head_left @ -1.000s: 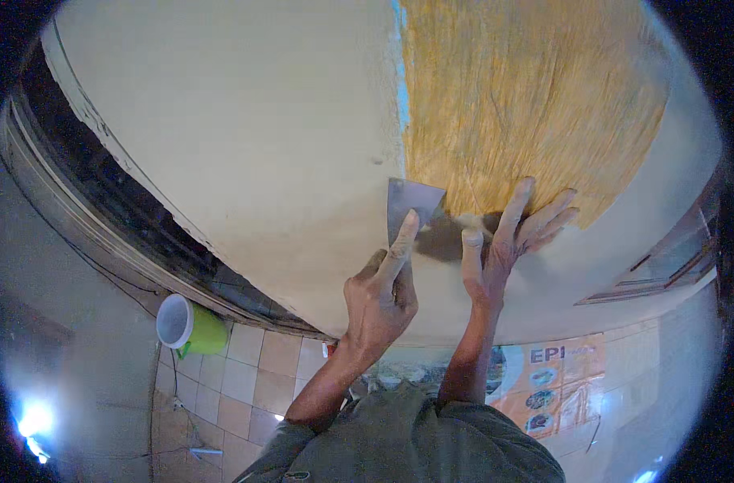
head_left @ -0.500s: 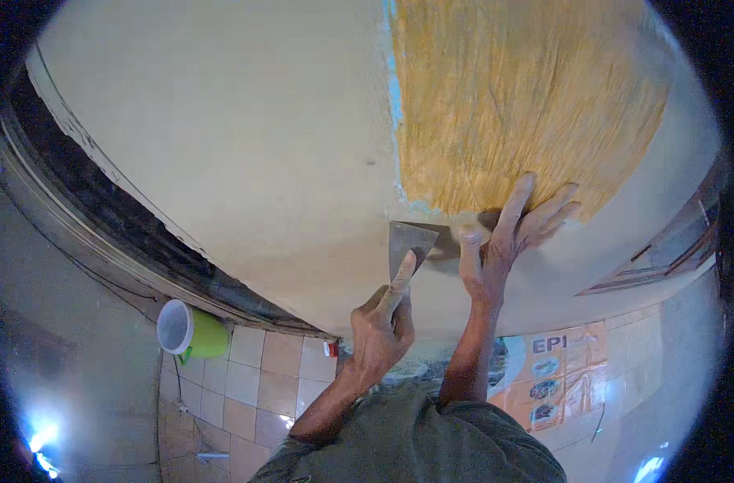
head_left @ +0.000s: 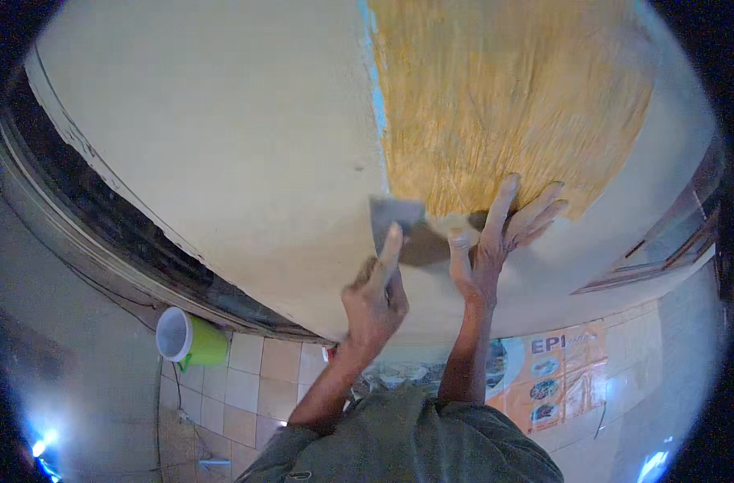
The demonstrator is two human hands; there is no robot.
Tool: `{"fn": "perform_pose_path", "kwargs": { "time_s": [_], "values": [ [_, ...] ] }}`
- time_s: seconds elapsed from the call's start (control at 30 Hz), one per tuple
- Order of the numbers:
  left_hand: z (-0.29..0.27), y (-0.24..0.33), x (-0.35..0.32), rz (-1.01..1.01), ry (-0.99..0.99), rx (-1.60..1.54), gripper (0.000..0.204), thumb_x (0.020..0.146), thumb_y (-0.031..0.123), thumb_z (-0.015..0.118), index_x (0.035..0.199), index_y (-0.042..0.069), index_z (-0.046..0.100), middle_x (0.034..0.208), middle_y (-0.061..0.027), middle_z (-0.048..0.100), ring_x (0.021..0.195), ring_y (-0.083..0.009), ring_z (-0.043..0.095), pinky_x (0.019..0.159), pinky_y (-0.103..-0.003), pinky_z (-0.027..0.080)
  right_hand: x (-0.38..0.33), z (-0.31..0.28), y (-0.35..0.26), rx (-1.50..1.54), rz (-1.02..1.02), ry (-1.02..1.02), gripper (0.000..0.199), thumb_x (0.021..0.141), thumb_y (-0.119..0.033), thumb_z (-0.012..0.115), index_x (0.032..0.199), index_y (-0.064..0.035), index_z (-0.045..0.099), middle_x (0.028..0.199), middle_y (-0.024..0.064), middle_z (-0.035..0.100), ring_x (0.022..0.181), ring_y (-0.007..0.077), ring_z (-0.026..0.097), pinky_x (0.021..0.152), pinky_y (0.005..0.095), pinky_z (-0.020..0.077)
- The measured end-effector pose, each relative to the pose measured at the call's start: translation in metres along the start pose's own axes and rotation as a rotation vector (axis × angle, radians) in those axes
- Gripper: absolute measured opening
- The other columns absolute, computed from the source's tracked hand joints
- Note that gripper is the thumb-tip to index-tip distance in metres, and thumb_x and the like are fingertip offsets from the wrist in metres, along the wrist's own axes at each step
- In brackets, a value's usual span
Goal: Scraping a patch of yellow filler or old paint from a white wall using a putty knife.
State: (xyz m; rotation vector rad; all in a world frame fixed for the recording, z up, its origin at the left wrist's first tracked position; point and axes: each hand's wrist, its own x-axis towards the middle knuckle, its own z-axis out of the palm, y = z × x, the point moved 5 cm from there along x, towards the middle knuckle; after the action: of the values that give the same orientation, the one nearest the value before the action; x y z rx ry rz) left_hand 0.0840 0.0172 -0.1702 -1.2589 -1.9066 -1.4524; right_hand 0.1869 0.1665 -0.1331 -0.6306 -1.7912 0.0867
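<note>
Head view: L hand [head_left: 375, 304] pinches scraper [head_left: 392, 211] w/ index on blade, at lower-L corner of orange patch [head_left: 504, 105]; R hand [head_left: 489, 245] spread over its lower edge. If blade tips, corner could gouge wall [head_left: 222, 145].

scraper [head_left: 397, 211] left of right hand [head_left: 487, 264], bucket [head_left: 208, 342] well left of banner [head_left: 568, 374]

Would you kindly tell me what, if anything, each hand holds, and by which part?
The left hand holds a putty knife by its handle end, index finger against the blade; the right hand holds nothing.
</note>
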Motion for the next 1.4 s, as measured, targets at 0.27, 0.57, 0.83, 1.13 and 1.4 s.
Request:
{"fn": "perform_pose_path", "kwargs": {
  "time_s": [0.27,0.57,0.83,1.13,1.4],
  "values": [
    [0.003,0.002,-0.017,-0.019,-0.010,0.038,0.069,0.084,-0.007,0.059,0.148,0.019,0.051,0.070,-0.0119,0.057,0.052,-0.0257,0.056,0.049,-0.036,0.047,0.000,0.002,0.000,0.081,-0.002,-0.003,0.088,0.092,-0.073,0.040,0.157,-0.0144,0.031,0.162,0.0324,-0.009,0.146,0.0565,-0.017,0.112,0.0714,-0.0092],
    [0.008,-0.010,-0.030,-0.030,-0.045,0.079,0.065,0.088,-0.005,0.060,0.147,0.018,0.051,0.071,-0.0119,0.058,0.053,-0.0263,0.054,0.050,-0.037,0.046,0.001,0.002,-0.002,0.070,0.014,0.003,0.078,0.093,-0.061,0.050,0.156,-0.0170,0.034,0.163,0.0308,-0.007,0.146,0.0567,-0.016,0.112,0.0716,-0.0093],
    [-0.015,0.004,0.008,0.009,0.018,0.074,0.062,0.090,-0.002,0.059,0.148,0.019,0.050,0.074,-0.0132,0.062,0.055,-0.0281,0.058,0.051,-0.039,0.047,-0.001,0.002,-0.004,0.015,-0.013,0.062,0.073,0.091,-0.032,0.060,0.157,-0.0158,0.033,0.164,0.0282,-0.005,0.149,0.0538,-0.010,0.114,0.0683,-0.0067],
    [-0.003,-0.003,-0.033,-0.081,-0.103,0.118,0.065,0.091,0.000,0.059,0.150,0.022,0.047,0.078,-0.0144,0.065,0.058,-0.0318,0.061,0.053,-0.041,0.050,0.029,-0.008,-0.020,-0.032,-0.080,0.208,0.052,0.099,-0.029,0.048,0.149,-0.0132,0.048,0.163,0.0274,0.013,0.149,0.0540,0.005,0.116,0.0667,0.0040],
    [-0.008,0.013,0.009,0.068,0.018,0.104,0.072,0.087,0.000,0.061,0.152,0.025,0.044,0.075,-0.0125,0.061,0.058,-0.0314,0.062,0.052,-0.043,0.049,0.029,0.005,-0.022,-0.110,-0.096,0.310,0.054,0.102,-0.032,0.038,0.149,-0.0075,0.046,0.162,0.0275,0.018,0.149,0.0521,0.010,0.117,0.0651,0.0063]
  ]
}}
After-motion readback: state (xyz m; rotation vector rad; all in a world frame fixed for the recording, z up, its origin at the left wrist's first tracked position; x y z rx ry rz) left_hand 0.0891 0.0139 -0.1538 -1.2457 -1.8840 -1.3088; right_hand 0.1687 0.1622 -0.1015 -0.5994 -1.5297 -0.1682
